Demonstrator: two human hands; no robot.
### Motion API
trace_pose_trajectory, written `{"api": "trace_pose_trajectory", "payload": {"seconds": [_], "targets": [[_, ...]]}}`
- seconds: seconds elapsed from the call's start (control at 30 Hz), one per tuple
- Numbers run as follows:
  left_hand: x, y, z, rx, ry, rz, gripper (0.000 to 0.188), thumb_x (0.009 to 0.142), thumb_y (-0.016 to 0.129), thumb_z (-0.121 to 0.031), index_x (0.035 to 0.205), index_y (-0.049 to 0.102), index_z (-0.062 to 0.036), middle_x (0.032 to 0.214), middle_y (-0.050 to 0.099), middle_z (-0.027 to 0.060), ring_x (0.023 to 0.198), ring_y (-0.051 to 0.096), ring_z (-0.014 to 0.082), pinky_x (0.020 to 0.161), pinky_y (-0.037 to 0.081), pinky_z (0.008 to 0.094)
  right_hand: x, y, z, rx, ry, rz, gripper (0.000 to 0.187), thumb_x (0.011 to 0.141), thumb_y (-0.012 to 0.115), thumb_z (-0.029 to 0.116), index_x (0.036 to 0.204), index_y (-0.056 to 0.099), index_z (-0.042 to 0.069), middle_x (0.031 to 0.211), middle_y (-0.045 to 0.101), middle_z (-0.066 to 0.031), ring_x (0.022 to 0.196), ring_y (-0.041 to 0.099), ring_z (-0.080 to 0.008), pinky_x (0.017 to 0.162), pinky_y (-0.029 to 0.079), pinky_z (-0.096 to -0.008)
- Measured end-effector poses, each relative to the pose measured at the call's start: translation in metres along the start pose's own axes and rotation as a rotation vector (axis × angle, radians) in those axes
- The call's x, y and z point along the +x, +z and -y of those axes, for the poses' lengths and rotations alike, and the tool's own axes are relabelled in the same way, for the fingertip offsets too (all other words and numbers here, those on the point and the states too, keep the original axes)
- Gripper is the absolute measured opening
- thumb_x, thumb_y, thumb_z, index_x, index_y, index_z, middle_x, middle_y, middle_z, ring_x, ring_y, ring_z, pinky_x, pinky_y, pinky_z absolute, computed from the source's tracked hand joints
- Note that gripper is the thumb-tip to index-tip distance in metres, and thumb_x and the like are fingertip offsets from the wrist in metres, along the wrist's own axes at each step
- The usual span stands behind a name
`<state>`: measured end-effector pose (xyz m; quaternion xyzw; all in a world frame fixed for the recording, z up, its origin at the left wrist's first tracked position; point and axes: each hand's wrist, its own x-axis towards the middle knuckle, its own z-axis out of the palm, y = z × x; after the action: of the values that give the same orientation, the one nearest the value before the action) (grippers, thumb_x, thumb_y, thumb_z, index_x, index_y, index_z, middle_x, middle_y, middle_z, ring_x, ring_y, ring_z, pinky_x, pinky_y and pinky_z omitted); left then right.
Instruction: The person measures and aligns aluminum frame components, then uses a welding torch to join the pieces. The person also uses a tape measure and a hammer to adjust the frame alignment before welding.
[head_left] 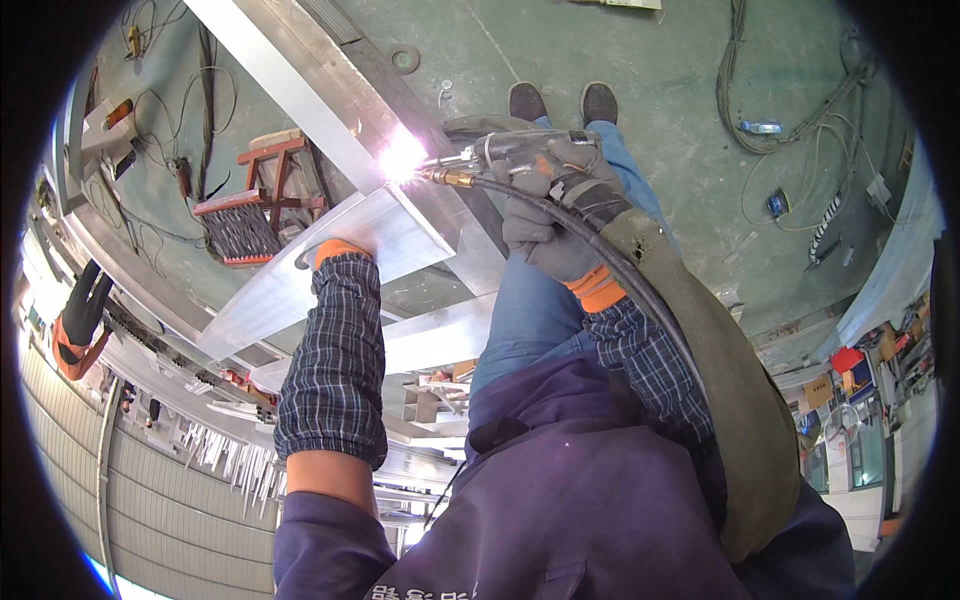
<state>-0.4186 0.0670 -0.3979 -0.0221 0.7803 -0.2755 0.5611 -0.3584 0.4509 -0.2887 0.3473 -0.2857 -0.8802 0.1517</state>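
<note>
The right hand (550, 215), gloved, is gripping a welding torch (510, 155) closed-fisted, its tip arcing on the aluminium frame joint (400, 160). The left hand (335, 250) is mostly hidden behind a metal plate (330, 255), seemingly steadying it; its grip cannot be told. Welding appears underway; next calls for steady travel along the seam.

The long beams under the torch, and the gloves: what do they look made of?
Beams: likely aluminium or bare steel, pale silver with a dull brushed sheen. Right hand glove: grey knit-looking fabric, orange cuff. Left hand: mostly hidden behind the beam, only an orange cuff shows.
</note>
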Motion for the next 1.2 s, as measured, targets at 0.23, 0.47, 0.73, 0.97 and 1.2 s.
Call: {"api": "trace_pose_trajectory", "payload": {"seconds": [0.23, 0.47, 0.73, 0.97, 1.2], "targets": [[-0.001, -0.002, -0.004, 0.109, -0.024, 0.053, 0.054, 0.110, 0.036, -0.041, 0.155, 0.050, -0.0160, 0.159, 0.052, 0.0095, 0.143, 0.052, 0.0298, 0.116, 0.042, 0.0437, -0.003, 0.006, 0.002, -0.079, -0.019, 0.004, 0.063, 0.098, 0.059, 0.040, 0.131, 0.051, -0.013, 0.081, 0.058, -0.0018, 0.057, 0.040, -0.0091, 0.054, 0.035, -0.0251], [0.020, 0.019, 0.004, 0.111, 0.006, 0.028, 0.050, 0.111, 0.036, -0.034, 0.154, 0.051, -0.0134, 0.158, 0.052, 0.0097, 0.143, 0.053, 0.0268, 0.115, 0.044, 0.0425, -0.006, 0.013, 0.001, -0.008, 0.026, -0.104, 0.050, 0.092, 0.060, 0.045, 0.110, 0.053, -0.002, 0.075, 0.053, -0.0011, 0.055, 0.038, -0.0106, 0.057, 0.033, -0.0277], [-0.003, -0.006, -0.003, -0.057, -0.047, 0.136, 0.063, 0.108, 0.036, -0.053, 0.158, 0.046, -0.0175, 0.163, 0.046, 0.0094, 0.149, 0.044, 0.0318, 0.123, 0.032, 0.0513, -0.007, 0.010, 0.002, -0.009, 0.024, -0.071, 0.047, 0.094, 0.059, 0.043, 0.108, 0.054, -0.001, 0.074, 0.056, -0.0023, 0.053, 0.039, -0.0106, 0.056, 0.034, -0.0273], [0.031, 0.025, 0.011, 0.124, 0.055, 0.048, 0.057, 0.110, 0.034, -0.046, 0.155, 0.050, -0.0156, 0.158, 0.052, 0.0091, 0.143, 0.051, 0.0306, 0.117, 0.039, 0.0476, -0.011, 0.018, -0.003, -0.025, -0.020, -0.068, 0.055, 0.100, 0.056, 0.040, 0.123, 0.051, -0.010, 0.070, 0.052, 0.0009, 0.055, 0.039, -0.0096, 0.054, 0.034, -0.0260], [0.069, 0.082, 0.050, 0.259, 0.152, -0.079, 0.057, 0.110, 0.033, -0.045, 0.154, 0.052, -0.0146, 0.156, 0.056, 0.0080, 0.140, 0.055, 0.0298, 0.114, 0.043, 0.0458, -0.013, 0.035, -0.003, -0.077, 0.047, -0.068, 0.058, 0.103, 0.054, 0.037, 0.133, 0.049, -0.012, 0.071, 0.050, 0.0029, 0.057, 0.039, -0.0087, 0.053, 0.034, -0.0248]]}}
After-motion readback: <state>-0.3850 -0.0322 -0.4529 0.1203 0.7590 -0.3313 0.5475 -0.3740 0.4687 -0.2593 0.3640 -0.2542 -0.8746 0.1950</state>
